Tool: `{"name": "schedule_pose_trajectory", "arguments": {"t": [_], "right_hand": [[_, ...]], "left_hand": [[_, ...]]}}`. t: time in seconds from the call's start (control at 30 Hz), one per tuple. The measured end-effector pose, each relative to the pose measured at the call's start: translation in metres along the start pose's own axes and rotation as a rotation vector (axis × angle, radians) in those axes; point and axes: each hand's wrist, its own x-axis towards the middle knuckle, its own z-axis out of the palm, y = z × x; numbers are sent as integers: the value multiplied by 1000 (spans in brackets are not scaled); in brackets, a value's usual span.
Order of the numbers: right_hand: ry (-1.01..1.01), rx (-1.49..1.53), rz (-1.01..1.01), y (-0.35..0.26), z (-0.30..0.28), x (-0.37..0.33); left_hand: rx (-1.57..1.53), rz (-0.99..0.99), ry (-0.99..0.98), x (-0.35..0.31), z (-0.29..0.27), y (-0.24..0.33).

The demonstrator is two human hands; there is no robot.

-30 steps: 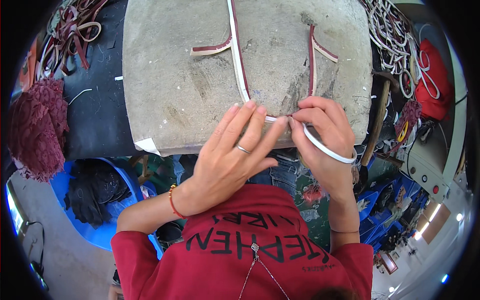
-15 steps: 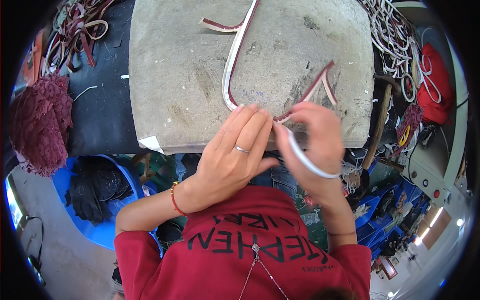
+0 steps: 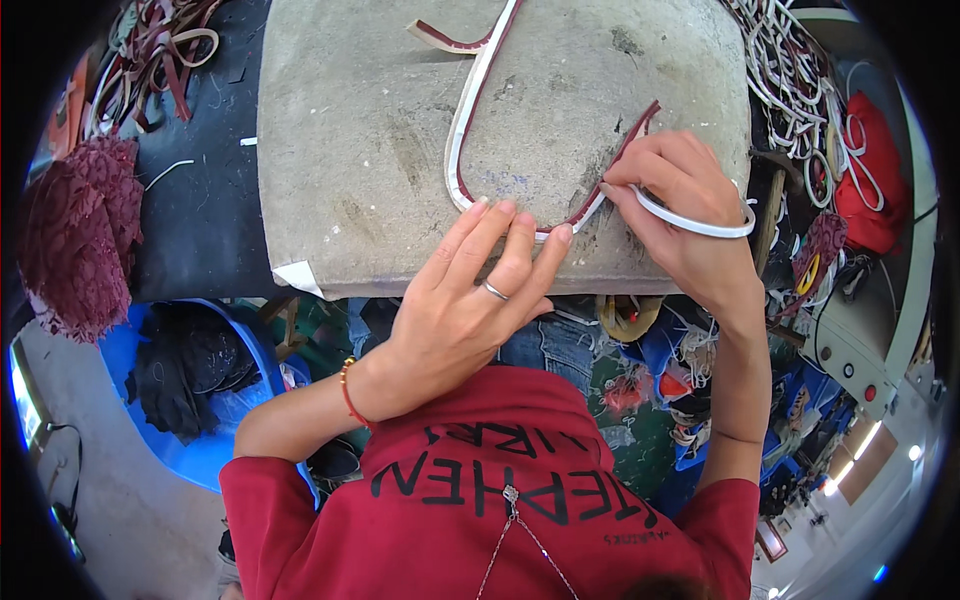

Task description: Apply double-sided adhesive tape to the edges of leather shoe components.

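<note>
A narrow strip (image 3: 456,150), dark red on one side and pale on the other, bends in a U on the grey work pad. White tape (image 3: 700,227) runs along the strip, and its loose end loops across the back of my right hand. My left hand (image 3: 470,275) lies over the bottom of the bend with its fingers stretched out, the fingertips pressing on the strip. To the right, my right hand (image 3: 685,195) is closed, thumb and index finger pinching the white tape against the strip's right arm. The strip's far right tip shows beyond my right knuckles.
The grey pad (image 3: 350,120) covers the table's middle. Tangled strips (image 3: 160,50) and maroon lace fabric (image 3: 85,235) lie at left. Hanging white cords (image 3: 790,80) and a red cloth (image 3: 868,165) are at right. A blue tub (image 3: 200,450) with dark cloth stands below left.
My right hand has moved right and away from me along the strip, drawing the white tape with it. The left hand stays near the bend, its fingers slightly more spread.
</note>
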Motion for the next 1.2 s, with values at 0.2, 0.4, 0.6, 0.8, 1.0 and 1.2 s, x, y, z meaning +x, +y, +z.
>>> {"name": "schedule_pose_trajectory", "arguments": {"t": [0.2,0.4,0.6,0.8,1.0,1.2], "right_hand": [[103,15,44,-38,29,-15],[26,518,418,-12,-1,-16],[-7,200,262,-8,1,-8],[-79,495,415,34,-22,-14],[93,-220,185,10,-4,-9],[593,-202,690,36,-22,-42]], "left_hand": [[16,-105,-37,1,-26,11],[27,-83,-58,3,-10,12],[104,-71,-106,27,-9,9],[36,-54,-170,32,-11,1],[51,-49,-165,33,-11,1],[2,-72,-154,39,-6,10]]}}
